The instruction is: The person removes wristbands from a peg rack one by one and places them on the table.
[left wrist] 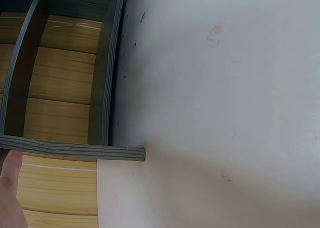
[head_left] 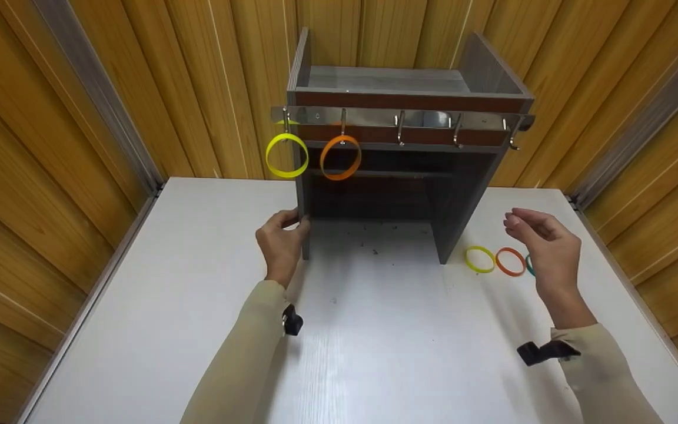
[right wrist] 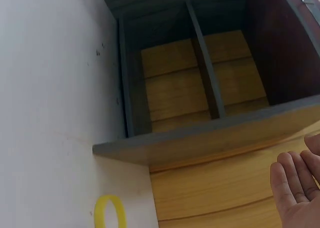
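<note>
My left hand (head_left: pixel 282 241) holds the front edge of the left side panel of a grey wooden shelf unit (head_left: pixel 457 200), its thumb on the panel. My right hand (head_left: pixel 554 250) is raised to the right of the unit, fingers loosely bent and thumb close to them, with nothing seen between them. Across the unit's front runs a metal hook strip (head_left: pixel 368 118). A yellow ring (head_left: pixel 287 175) hangs from its leftmost hook and an orange ring (head_left: pixel 341 176) from the second. The other hooks are bare.
On the white table (head_left: pixel 374 353), right of the unit, lie a yellow ring (head_left: pixel 480 271), an orange-red ring (head_left: pixel 510 274) and a teal ring (head_left: pixel 529 265) mostly hidden by my right hand. Wood-plank walls (head_left: pixel 33 147) stand around the table. Small dark specks dot the tabletop under the unit.
</note>
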Demonstrator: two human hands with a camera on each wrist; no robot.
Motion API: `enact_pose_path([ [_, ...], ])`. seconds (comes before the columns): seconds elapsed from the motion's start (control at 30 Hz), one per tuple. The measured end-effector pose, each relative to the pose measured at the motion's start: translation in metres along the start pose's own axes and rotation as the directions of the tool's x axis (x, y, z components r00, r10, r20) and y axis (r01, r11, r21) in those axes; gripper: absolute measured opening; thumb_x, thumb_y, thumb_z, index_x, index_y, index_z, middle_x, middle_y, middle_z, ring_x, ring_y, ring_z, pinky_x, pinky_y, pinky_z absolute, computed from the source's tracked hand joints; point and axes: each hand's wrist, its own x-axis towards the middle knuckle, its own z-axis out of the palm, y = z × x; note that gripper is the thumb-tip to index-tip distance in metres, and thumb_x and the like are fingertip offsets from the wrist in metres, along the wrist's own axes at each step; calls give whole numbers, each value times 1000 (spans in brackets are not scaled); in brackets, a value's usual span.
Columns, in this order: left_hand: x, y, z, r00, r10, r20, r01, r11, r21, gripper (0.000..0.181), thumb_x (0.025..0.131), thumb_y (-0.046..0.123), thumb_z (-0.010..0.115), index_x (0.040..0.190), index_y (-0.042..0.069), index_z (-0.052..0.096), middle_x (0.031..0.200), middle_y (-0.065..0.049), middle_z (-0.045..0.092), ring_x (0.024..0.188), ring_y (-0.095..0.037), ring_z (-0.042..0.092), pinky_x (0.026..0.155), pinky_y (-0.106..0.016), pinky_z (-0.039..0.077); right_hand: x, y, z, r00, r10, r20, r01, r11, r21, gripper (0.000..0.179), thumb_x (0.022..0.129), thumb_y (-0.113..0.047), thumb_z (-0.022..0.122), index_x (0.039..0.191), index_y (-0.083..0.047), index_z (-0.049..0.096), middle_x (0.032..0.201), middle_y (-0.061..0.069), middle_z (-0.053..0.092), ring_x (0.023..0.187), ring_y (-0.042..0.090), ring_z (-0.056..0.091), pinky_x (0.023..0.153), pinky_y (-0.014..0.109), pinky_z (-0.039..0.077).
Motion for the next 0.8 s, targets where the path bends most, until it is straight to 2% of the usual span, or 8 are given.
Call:
enact_pose_path([
  [0.3,1,0,0,1000,2,7,-2,1000,-1,17,85,-2,83,102,1,82,98,-9,80,93,-23,77,81,-38,63,-6,-9,23,997,-51,63,51,999,-8,37,95,-11,81,124,10,70,112,10,77,99,18,77,90,25,58],
  [0.53,1,0,1,1000,9,6,-9,1000,-7,17,85,-3,83,101,1,81,98,-9,80,93,-24,77,80,-38,63,-11,-17,40,995,-58,84,65,993,-94,37,98,-18,80,126,4,71,117,8,76,104,18,75,92,22,57],
  [0.63,0,0,0,1000,10,2,-10,1000,-6,17,85,-3,83,101,1,81,97,-9,80,92,-23,77,80,-38,63,-13,-18,48,993,-72,91,80,993,-91,35,98,-17,79,125,4,72,117,10,76,102,17,75,92,22,57],
  [0.8,0,0,0,1000,22,-7,-22,1000,-7,15,85,-3,83,100,0,81,96,-10,80,91,-24,77,80,-39,63,-14,-20,60,987,-96,128,101,994,-30,35,98,-13,79,124,9,70,115,13,77,103,19,75,91,27,59],
])
